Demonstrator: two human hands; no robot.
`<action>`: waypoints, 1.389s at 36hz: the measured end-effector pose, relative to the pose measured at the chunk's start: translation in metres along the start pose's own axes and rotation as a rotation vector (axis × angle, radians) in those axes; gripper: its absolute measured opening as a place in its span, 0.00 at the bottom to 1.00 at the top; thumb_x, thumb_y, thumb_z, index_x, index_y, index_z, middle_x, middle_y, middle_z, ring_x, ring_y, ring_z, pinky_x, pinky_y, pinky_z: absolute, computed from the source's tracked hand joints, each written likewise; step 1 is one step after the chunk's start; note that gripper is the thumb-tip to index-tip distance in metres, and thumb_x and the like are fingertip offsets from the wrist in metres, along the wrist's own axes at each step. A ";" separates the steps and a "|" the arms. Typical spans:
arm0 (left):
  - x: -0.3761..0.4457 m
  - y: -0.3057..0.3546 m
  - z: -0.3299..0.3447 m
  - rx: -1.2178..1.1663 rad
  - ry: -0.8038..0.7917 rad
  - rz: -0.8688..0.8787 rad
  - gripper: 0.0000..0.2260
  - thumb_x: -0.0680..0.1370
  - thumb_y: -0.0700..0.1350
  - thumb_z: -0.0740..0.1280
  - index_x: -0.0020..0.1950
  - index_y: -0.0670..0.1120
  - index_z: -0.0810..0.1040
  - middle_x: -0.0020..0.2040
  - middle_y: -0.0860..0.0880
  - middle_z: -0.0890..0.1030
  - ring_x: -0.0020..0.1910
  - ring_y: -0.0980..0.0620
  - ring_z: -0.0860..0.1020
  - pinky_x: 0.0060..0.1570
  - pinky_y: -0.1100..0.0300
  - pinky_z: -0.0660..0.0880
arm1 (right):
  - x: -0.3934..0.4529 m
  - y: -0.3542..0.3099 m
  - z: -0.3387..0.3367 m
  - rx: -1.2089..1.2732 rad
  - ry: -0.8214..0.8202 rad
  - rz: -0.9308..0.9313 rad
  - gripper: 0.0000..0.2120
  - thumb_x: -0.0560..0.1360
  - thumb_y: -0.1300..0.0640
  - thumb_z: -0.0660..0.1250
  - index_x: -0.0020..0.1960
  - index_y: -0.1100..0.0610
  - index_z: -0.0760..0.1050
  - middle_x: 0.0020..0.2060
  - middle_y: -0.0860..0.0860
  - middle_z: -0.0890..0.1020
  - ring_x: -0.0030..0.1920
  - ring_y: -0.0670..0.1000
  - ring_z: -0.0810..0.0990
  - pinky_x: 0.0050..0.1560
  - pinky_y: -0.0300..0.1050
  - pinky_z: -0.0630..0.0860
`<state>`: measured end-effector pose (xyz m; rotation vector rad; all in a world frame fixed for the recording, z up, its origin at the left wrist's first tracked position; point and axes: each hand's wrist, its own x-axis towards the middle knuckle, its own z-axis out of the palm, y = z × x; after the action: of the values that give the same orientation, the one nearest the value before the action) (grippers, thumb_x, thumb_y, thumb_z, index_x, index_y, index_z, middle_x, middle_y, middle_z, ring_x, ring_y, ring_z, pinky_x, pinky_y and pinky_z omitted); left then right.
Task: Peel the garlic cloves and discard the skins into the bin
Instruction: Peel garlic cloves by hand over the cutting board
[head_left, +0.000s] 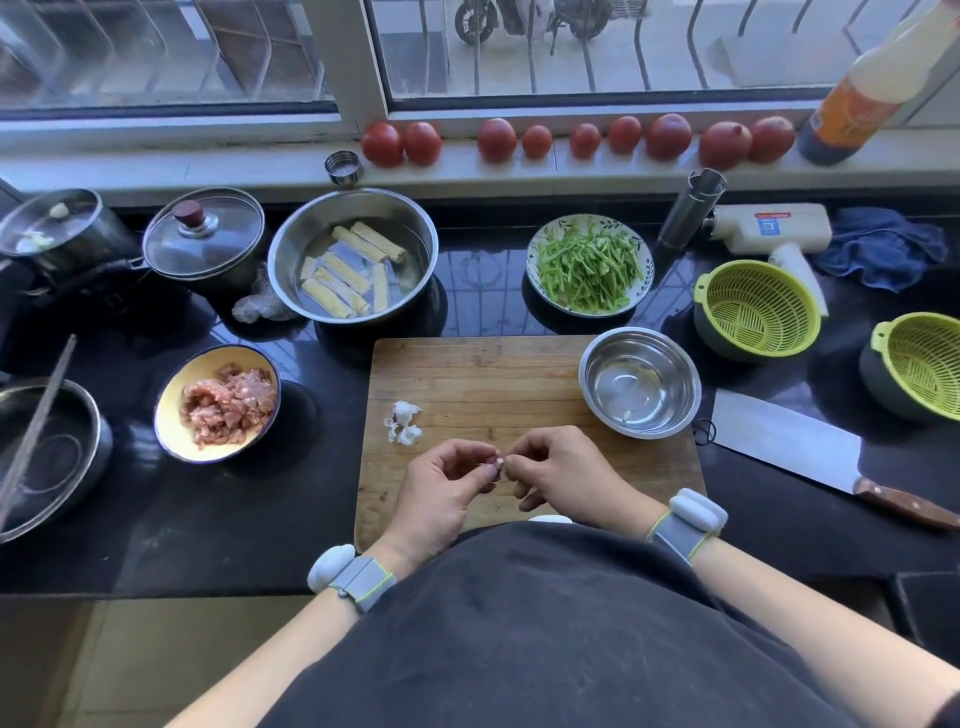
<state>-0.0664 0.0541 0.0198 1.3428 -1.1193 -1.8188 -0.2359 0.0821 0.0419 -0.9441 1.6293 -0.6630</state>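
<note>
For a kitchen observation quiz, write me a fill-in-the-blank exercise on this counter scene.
1. Both hands pinch a garlic clove above the wooden ____.
2. The loose garlic skins lie on the board, on the person's ____ side.
3. The cleaver lies on the counter to the ____ of the board.
4. The yellow bowl holds minced ____.

Missing words: cutting board; left; right; meat

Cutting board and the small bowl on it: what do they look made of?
Cutting board: looks like wood, matte and worn, with visible grain lines and joined strips. Small bowl: likely stainless steel, shiny, its inside mirroring light.
</note>
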 end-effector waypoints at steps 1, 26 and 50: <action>0.000 0.000 0.000 0.013 0.001 0.007 0.06 0.74 0.31 0.73 0.48 0.40 0.83 0.43 0.45 0.86 0.42 0.51 0.82 0.46 0.59 0.81 | 0.000 0.000 0.000 0.017 -0.004 0.008 0.05 0.76 0.60 0.71 0.42 0.59 0.83 0.33 0.56 0.83 0.33 0.55 0.83 0.39 0.52 0.85; -0.002 0.005 0.003 0.035 0.022 -0.017 0.08 0.76 0.34 0.72 0.52 0.44 0.84 0.44 0.44 0.87 0.41 0.50 0.84 0.45 0.59 0.80 | -0.005 -0.004 -0.001 -0.146 0.052 -0.100 0.05 0.77 0.60 0.70 0.43 0.56 0.82 0.31 0.54 0.84 0.32 0.52 0.84 0.37 0.40 0.82; 0.002 -0.001 0.002 -0.363 0.029 -0.180 0.09 0.77 0.26 0.65 0.52 0.37 0.79 0.49 0.40 0.85 0.46 0.46 0.86 0.47 0.59 0.83 | 0.004 0.007 0.000 -0.058 0.100 0.032 0.05 0.73 0.62 0.70 0.38 0.59 0.78 0.31 0.50 0.79 0.28 0.50 0.80 0.33 0.43 0.80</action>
<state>-0.0690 0.0534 0.0188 1.2769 -0.6282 -2.0061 -0.2382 0.0828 0.0343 -0.9376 1.7563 -0.6533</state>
